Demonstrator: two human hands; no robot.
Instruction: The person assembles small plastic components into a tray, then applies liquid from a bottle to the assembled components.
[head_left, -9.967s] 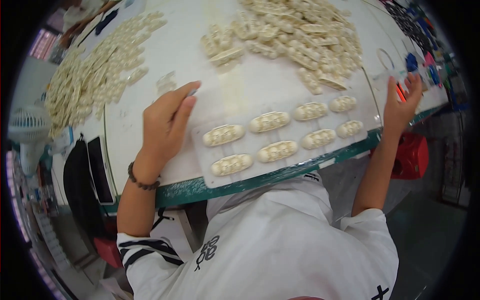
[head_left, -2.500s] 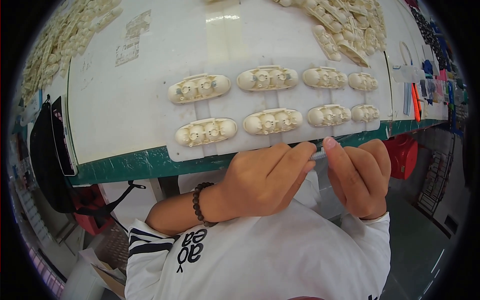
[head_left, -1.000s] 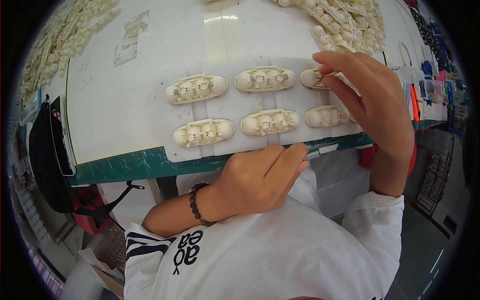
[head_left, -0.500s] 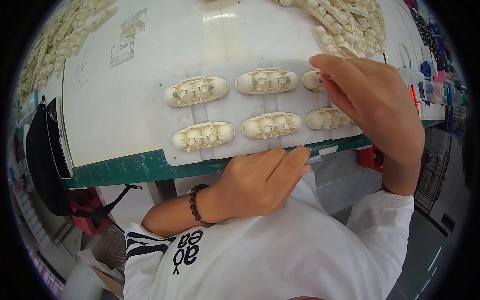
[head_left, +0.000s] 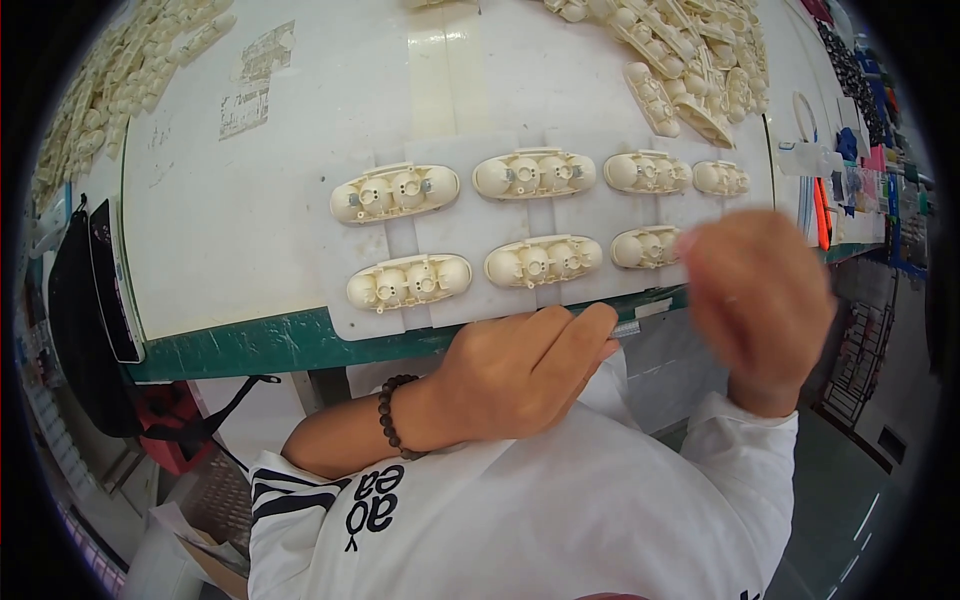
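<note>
Cream oval plastic housings with rounded domes lie in two rows on a white board [head_left: 345, 240] near the table's front edge. In the far row are a left-end housing [head_left: 395, 193], a second one [head_left: 535, 174] and two smaller-looking ones to the right. A near-row housing [head_left: 409, 283] and its neighbour [head_left: 543, 260] lie closest to my left hand [head_left: 525, 370]. That hand is closed at the table edge, a beaded bracelet on its wrist; its fingertips are hidden. My right hand [head_left: 755, 300], blurred by motion, hovers beside the near row's right housing [head_left: 643, 247] and hides what lies behind it.
A heap of similar cream parts [head_left: 700, 60] lies at the far right, another heap [head_left: 120, 75] at the far left. The green table edge [head_left: 260, 338] runs in front of me. A black bag [head_left: 75, 310] hangs at the left. An orange object [head_left: 823, 212] stands at the right.
My right hand has moved down and to the right, off the far row, uncovering the two housings at its right end. My left hand has stayed in place.
</note>
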